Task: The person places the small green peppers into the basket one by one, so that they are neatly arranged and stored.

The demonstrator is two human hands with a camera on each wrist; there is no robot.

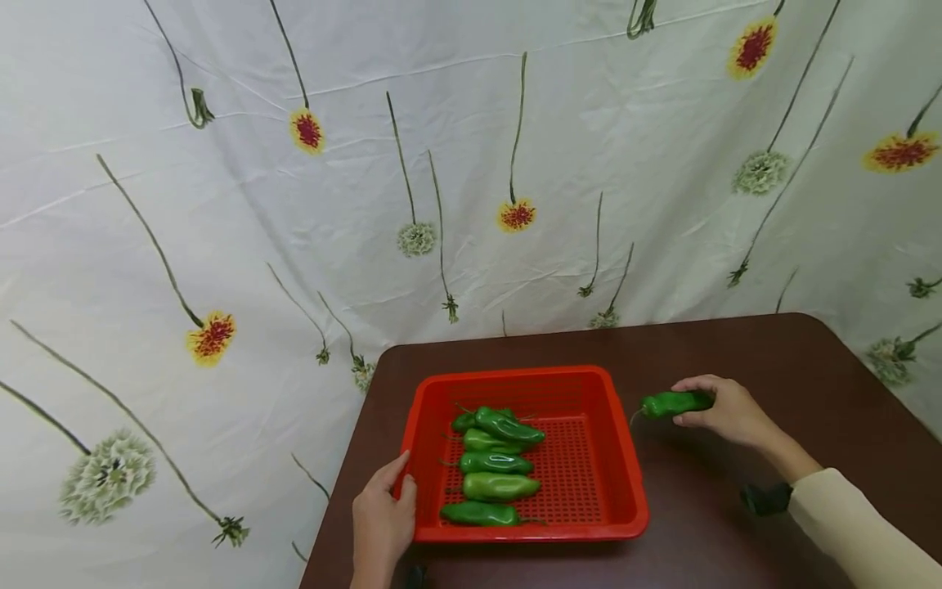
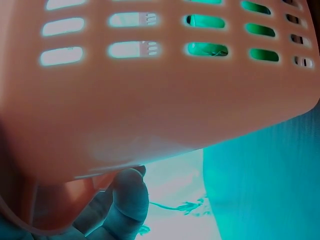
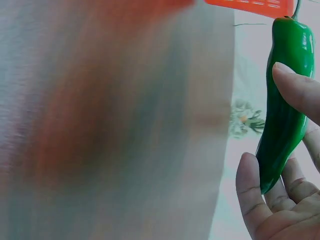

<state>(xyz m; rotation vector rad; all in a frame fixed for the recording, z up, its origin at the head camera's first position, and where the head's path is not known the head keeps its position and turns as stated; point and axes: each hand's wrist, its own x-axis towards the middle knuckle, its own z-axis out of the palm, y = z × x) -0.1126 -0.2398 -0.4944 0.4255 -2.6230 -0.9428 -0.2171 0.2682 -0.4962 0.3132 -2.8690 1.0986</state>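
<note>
A red plastic basket with a slotted floor stands on the table, and several green peppers lie in a column in its left half. At its left rim, my left hand grips the edge with fingers outside and below. In the left wrist view the basket wall hides much of that hand, though curled fingers show under the rim. To the right of the basket, my right hand holds one green pepper above the table, its stem toward the basket. The right wrist view shows the thumb across this pepper.
The dark brown table has rounded far corners. Behind it hangs a white cloth printed with flowers. A dark object sits by my right wrist, and another dark one by my left wrist.
</note>
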